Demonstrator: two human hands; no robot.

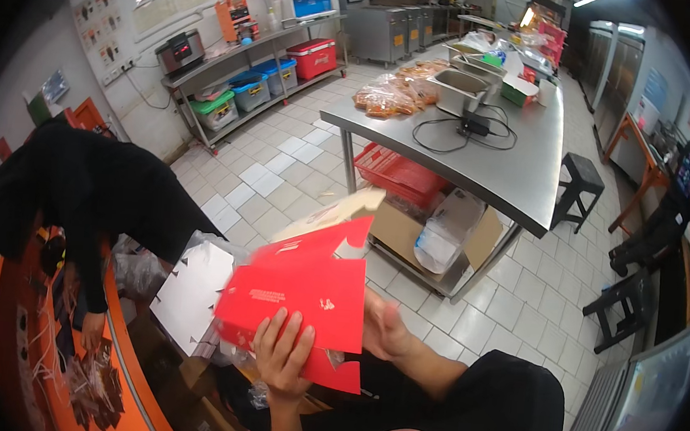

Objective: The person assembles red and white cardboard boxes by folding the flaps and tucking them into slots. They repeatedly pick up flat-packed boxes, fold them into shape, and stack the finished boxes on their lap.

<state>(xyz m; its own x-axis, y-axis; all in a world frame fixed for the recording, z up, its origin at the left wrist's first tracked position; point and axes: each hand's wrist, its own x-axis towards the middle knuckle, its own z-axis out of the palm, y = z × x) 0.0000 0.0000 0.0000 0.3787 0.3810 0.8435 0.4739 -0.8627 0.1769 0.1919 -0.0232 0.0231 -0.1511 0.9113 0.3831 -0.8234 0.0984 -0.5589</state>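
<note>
I hold a flat red cardboard box blank [302,293] in front of me, partly folded, with a white inner flap showing at its top. My left hand [281,356] grips its lower edge, fingers spread over the red face. My right hand [385,330] holds the right side from behind, partly hidden by the card. More white-backed box blanks [191,292] lie just to the left of it.
A person in black [79,195] bends over an orange counter [11,343] at left. A long steel table [495,162] with metal pans, bagged food and a cable stands ahead; red crate and cardboard box below it. Black stools [579,181] right, shelving at back left.
</note>
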